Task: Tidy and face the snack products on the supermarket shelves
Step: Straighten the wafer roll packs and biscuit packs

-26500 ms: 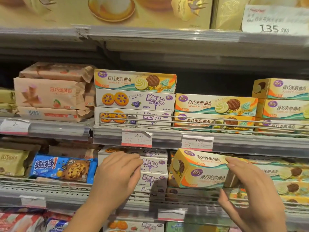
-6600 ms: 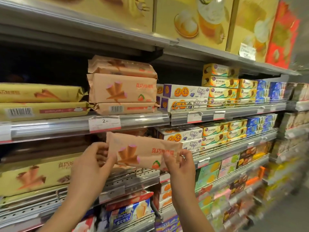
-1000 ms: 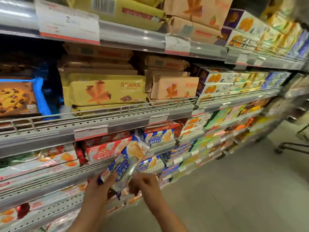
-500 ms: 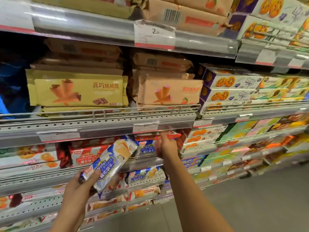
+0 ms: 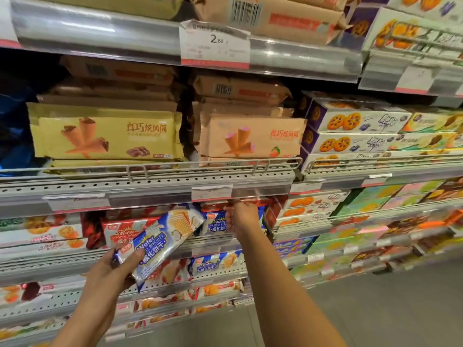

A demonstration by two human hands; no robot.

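Left hand (image 5: 112, 267) grips blue wafer pack (image 5: 160, 242) — right hand (image 5: 243, 217) reaches into shelf (image 5: 150, 186).

Warm, fairly bright store light falls from above, glaring white along the clear price rail (image 5: 140, 33) of the top shelf, while the gaps behind the packets sit in deep shadow. The middle reads sharp enough; the boxes at far right (image 5: 413, 221) smear into blur, and the shelf lines bow toward the edges
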